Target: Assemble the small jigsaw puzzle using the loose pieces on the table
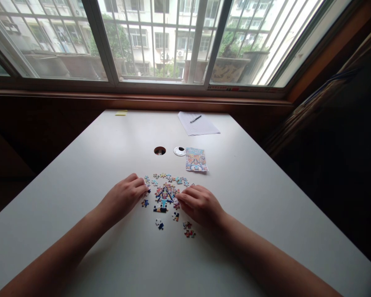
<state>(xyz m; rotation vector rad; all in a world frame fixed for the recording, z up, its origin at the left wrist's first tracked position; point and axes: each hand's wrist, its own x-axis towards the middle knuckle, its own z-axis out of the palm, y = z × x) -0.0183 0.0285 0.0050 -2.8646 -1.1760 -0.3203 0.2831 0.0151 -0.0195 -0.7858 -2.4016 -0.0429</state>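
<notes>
A partly joined jigsaw puzzle (pixel 166 194) lies on the white table, its picture many-coloured with blue and black lines. To its left, my left hand (pixel 127 193) is closed, thumb and fingertips pinching a dark blue jigsaw piece (pixel 149 191). My right hand (pixel 201 203) rests at the puzzle's right edge, its fingers closed together on a jigsaw piece (pixel 176 203) that they partly hide. Loose pieces (pixel 169 177) curve along the far side. Nearer me lie blue-and-white pieces (pixel 160 224), a black-and-tan piece (pixel 175 216) and reddish pieces (pixel 189 233).
Beyond the puzzle lies a colourful picture card (pixel 197 160). Beside it are a round metal cover (pixel 179 151) and a cable hole (pixel 160 151) in the table (pixel 80 173). Farther back are paper sheets (pixel 200 126) with a pen (pixel 196 119), near a barred window.
</notes>
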